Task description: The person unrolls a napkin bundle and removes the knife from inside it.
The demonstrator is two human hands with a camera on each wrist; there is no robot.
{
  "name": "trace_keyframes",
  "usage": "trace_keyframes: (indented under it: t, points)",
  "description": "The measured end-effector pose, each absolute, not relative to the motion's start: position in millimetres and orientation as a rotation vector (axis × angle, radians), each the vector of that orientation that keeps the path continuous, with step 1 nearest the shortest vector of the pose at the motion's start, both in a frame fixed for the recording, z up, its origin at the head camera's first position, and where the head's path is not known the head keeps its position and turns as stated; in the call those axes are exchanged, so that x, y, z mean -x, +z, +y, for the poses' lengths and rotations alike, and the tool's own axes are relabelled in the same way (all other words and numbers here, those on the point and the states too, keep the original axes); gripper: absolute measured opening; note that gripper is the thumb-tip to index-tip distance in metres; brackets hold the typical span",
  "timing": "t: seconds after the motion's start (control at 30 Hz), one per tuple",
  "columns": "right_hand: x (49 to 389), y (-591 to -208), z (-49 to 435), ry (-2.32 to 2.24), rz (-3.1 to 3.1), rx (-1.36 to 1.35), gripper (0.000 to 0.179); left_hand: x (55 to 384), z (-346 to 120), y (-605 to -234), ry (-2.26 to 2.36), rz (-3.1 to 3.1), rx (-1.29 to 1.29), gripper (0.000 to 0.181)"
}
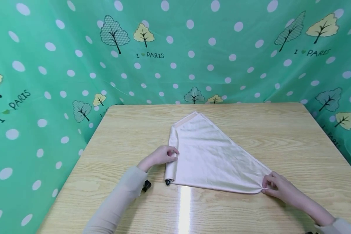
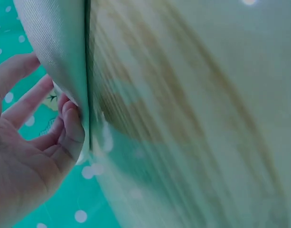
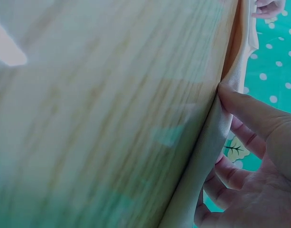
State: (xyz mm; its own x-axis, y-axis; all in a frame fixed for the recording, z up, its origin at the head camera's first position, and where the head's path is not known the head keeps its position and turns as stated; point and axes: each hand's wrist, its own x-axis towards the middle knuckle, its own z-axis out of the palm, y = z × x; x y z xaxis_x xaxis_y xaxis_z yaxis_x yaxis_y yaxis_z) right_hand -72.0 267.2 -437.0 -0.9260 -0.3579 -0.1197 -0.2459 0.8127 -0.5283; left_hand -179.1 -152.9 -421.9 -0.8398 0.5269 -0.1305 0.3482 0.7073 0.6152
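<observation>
A pale pink satiny cloth (image 1: 213, 156) lies on the table, folded into a rough triangle, with its left edge wound into a narrow roll (image 1: 171, 169). At the near end of the roll a small dark tip (image 1: 168, 182) sticks out; the rest of that object is hidden. My left hand (image 1: 162, 155) holds the roll about midway, its fingers bent over it; the left wrist view has this hand (image 2: 38, 133) against the fabric. Far to the right, my right hand (image 1: 283, 188) pinches the cloth's near right corner, which gathers into creases. Thumb and fingers (image 3: 245, 104) grip the hem in the right wrist view.
The wood-grain table (image 1: 128, 130) carries a bright light reflection near its front. Green dotted fabric (image 1: 175, 58) hangs around its back and sides. A black object (image 1: 146, 186) shows beside my left wrist.
</observation>
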Motion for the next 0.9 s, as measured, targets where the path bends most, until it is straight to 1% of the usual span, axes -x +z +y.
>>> trace_keyframes:
  t: [0.1,0.4,0.53,0.77,0.9]
  points:
    - [72.6,-437.2,266.8,-0.775,2.79,0.482,0.018,178.5,-152.9,-422.6,0.835,2.62,-0.685,0.024]
    - [71.6,-440.1,267.8,-0.798,2.807,0.511,0.019,176.9,-150.8,-426.2,0.691,2.672,-0.781,0.027]
    - [71.8,-441.0,268.5,-0.795,2.797,0.5,0.018,175.6,-149.1,-427.1,0.682,2.682,-0.764,0.026]
    - [72.6,-441.5,269.3,-0.818,2.812,0.527,0.019,174.1,-148.0,-426.7,0.754,2.681,-0.645,0.019]
    - [73.4,-440.9,268.6,-0.818,2.803,0.525,0.019,174.1,-148.9,-427.5,0.788,2.692,-0.641,0.018]
